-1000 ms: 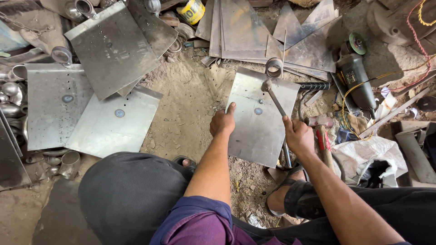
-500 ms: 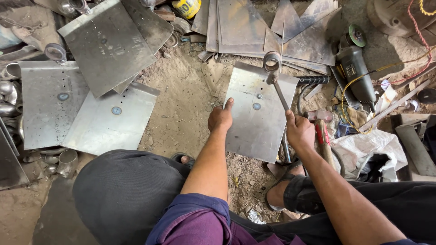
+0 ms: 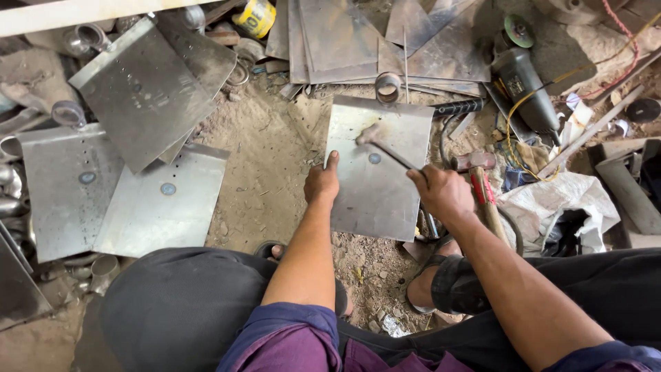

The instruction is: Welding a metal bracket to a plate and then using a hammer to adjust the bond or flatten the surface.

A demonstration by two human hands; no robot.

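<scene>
- Sandy workshop floor [image 3: 268,158] runs under everything I can see, with scrap metal piled along its far edge.
- Nearest me, my left hand [image 3: 321,182] rests on the left edge of a flat metal sheet [image 3: 375,196], fingers curled and the thumb stretched out onto the sheet.
- My right hand [image 3: 441,193] is closed around the handle of a hammer [image 3: 385,145]; it sits over the sheet's right edge, and the blurred hammer head hangs above the sheet's upper middle.
- That sheet lies on the dirt between my two hands, and a small round mark shows on it just beside the hammer handle.
- Just right of my right hand, a second hammer with a wooden handle [image 3: 482,186] lies on the ground.
- Beyond the sheet's top edge stands a short metal ring [image 3: 387,86].
- Off to the left, well apart from my hands, more sheets [image 3: 151,200] overlap one another.
- Farthest right, an angle grinder [image 3: 523,83] lies with its yellow cable.
</scene>
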